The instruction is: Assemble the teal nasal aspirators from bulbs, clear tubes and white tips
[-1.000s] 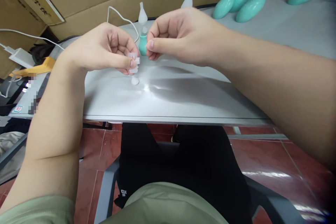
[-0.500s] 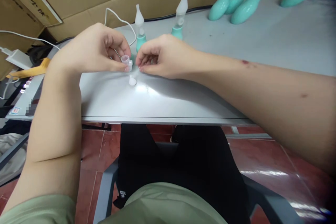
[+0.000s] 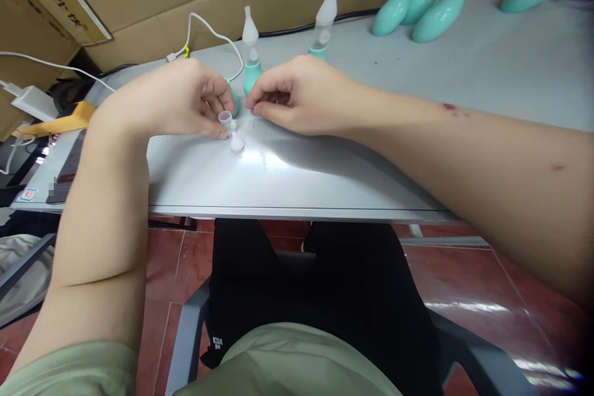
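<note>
Left hand [image 3: 188, 99] pinches the cup [image 3: 226, 120] upright, apparently keeping its mouth accessible; right hand [image 3: 297, 96] is narrowed, contents unclear.

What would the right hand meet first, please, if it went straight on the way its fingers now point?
The right hand would probably meet the small clear cup at the left hand first, though the teal bulb just behind lies near that line and depth is unclear.
</note>
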### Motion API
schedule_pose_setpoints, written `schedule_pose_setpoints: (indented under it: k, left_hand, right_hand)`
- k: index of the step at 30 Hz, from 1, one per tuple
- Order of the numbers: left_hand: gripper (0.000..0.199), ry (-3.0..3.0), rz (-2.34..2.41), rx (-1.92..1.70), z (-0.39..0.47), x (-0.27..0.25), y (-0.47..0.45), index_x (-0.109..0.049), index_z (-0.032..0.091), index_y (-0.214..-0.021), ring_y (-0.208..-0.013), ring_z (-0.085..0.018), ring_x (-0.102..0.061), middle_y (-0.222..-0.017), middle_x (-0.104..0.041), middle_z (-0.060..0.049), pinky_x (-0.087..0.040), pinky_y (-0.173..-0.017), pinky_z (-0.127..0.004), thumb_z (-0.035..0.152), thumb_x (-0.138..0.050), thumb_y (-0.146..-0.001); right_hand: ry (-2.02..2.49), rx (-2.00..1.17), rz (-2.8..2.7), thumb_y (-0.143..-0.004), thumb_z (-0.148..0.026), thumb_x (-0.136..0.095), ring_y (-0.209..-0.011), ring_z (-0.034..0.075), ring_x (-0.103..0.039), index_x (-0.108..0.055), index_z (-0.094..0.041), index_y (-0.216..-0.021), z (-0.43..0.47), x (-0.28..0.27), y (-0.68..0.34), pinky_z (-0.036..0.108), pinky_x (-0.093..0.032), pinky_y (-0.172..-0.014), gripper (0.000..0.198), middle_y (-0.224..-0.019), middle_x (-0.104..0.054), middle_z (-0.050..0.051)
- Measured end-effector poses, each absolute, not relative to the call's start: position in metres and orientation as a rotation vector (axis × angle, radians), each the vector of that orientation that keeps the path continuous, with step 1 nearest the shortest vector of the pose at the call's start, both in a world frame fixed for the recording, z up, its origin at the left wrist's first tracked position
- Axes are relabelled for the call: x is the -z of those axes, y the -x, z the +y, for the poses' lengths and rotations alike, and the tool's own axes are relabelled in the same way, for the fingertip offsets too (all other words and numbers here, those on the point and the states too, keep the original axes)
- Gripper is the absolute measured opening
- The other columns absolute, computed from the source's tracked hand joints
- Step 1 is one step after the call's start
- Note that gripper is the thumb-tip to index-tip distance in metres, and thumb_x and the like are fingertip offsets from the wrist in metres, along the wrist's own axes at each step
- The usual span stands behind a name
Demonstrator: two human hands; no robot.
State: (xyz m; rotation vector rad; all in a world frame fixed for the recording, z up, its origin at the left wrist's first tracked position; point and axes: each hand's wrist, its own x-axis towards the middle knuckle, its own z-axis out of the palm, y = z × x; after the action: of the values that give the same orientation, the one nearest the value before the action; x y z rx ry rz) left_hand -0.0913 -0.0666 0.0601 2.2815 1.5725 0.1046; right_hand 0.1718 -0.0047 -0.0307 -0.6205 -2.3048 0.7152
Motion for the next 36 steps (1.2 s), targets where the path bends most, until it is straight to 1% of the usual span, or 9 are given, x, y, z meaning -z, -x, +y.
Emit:
schedule_pose_setpoints:
  k: [4, 6, 9, 13, 19, 22, 26, 30, 36]
  left_hand:
    - [0.026, -2.338, 1.555, -0.148, -0.060, -0.056, 0.099, -0.095, 0.027, -0.102, -0.076, -0.022, -0.085, -0.085, -0.093, 0.002, -0.066, -0.077, -0.030, 0.033, -0.109, -0.082]
    - [0.027, -2.336, 1.528, -0.219, -0.061, -0.059, 0.102, -0.097, 0.029, -0.101, -0.072, -0.021, -0.084, -0.083, -0.093, 0.003, -0.061, -0.070, -0.028, 0.025, -0.113, -0.080]
    - [0.030, -2.309, 1.451, -0.393, -0.068, -0.066, 0.107, -0.100, 0.028, -0.108, -0.076, -0.020, -0.087, -0.089, -0.096, 0.004, -0.063, -0.075, -0.026, 0.024, -0.112, -0.081]
    - [0.037, -2.272, 1.455, -0.465, -0.078, -0.070, 0.107, -0.099, 0.029, -0.110, -0.084, -0.023, -0.087, -0.096, -0.096, 0.001, -0.067, -0.081, -0.030, 0.042, -0.114, -0.079]
    - [0.031, -2.239, 1.323, -0.861, -0.091, -0.062, 0.089, -0.100, 0.030, -0.102, -0.078, -0.017, -0.072, -0.085, -0.085, 0.001, -0.060, -0.072, -0.035, 0.044, -0.120, -0.081]
    - [0.027, -2.242, 1.196, -1.041, -0.089, -0.056, 0.084, -0.098, 0.027, -0.094, -0.077, -0.013, -0.067, -0.084, -0.079, 0.002, -0.051, -0.069, -0.035, 0.038, -0.121, -0.085]
    - [0.031, -2.216, 1.220, -0.851, -0.084, -0.055, 0.079, -0.097, 0.027, -0.096, -0.083, -0.021, -0.079, -0.090, -0.087, -0.003, -0.061, -0.076, -0.039, 0.049, -0.119, -0.091]
    - [0.039, -2.097, 1.279, -0.801, -0.086, -0.056, 0.071, -0.094, 0.023, -0.093, -0.076, -0.022, -0.081, -0.090, -0.091, -0.006, -0.065, -0.073, -0.039, 0.052, -0.120, -0.091]
    - [0.039, -2.030, 1.276, -0.910, -0.084, -0.049, 0.067, -0.092, 0.027, -0.084, -0.072, -0.022, -0.082, -0.082, -0.090, -0.003, -0.068, -0.070, -0.038, 0.051, -0.122, -0.085]
  right_hand:
    - [0.550, -0.749, -2.205, -0.103, -0.019, -0.081, -0.088, 0.023, -0.068, -0.090, -0.027, -0.099, -0.017, 0.028, -0.172, 0.038, -0.058, -0.089, 0.013, -0.088, -0.081, 0.002]
    - [0.440, -0.739, -2.279, -0.105, -0.023, -0.083, -0.089, 0.023, -0.068, -0.095, -0.028, -0.110, -0.021, 0.027, -0.171, 0.039, -0.057, -0.089, 0.014, -0.097, -0.084, 0.003]
    - [0.302, -0.679, -2.385, -0.098, -0.019, -0.085, -0.090, 0.023, -0.069, -0.098, -0.028, -0.120, -0.022, 0.031, -0.169, 0.038, -0.053, -0.088, 0.026, -0.101, -0.085, 0.003]
    - [0.294, -0.593, -2.538, -0.105, -0.010, -0.079, -0.093, 0.021, -0.072, -0.097, -0.027, -0.129, -0.019, 0.035, -0.166, 0.036, -0.052, -0.090, 0.035, -0.110, -0.084, 0.003]
    - [0.357, -0.744, -2.455, -0.099, 0.002, -0.083, -0.095, 0.019, -0.071, -0.085, -0.023, -0.102, -0.022, 0.029, -0.164, 0.035, -0.054, -0.095, 0.025, -0.100, -0.080, 0.000]
    - [0.372, -0.970, -2.224, -0.101, -0.006, -0.089, -0.093, 0.019, -0.074, -0.082, -0.023, -0.096, -0.023, 0.027, -0.166, 0.033, -0.058, -0.090, 0.019, -0.095, -0.079, -0.001]
    - [0.369, -1.130, -1.891, -0.101, -0.023, -0.103, -0.084, 0.015, -0.071, -0.071, -0.024, -0.090, -0.019, 0.026, -0.163, 0.030, -0.057, -0.080, 0.034, -0.086, -0.073, -0.004]
    - [0.494, -0.987, -1.914, -0.094, -0.016, -0.103, -0.078, 0.013, -0.064, -0.069, -0.026, -0.085, -0.017, 0.022, -0.158, 0.028, -0.049, -0.068, 0.037, -0.079, -0.067, -0.004]
    - [0.576, -0.755, -1.981, -0.090, -0.018, -0.106, -0.089, 0.014, -0.070, -0.082, -0.025, -0.085, -0.022, 0.017, -0.161, 0.029, -0.062, -0.083, 0.026, -0.108, -0.081, 0.002]
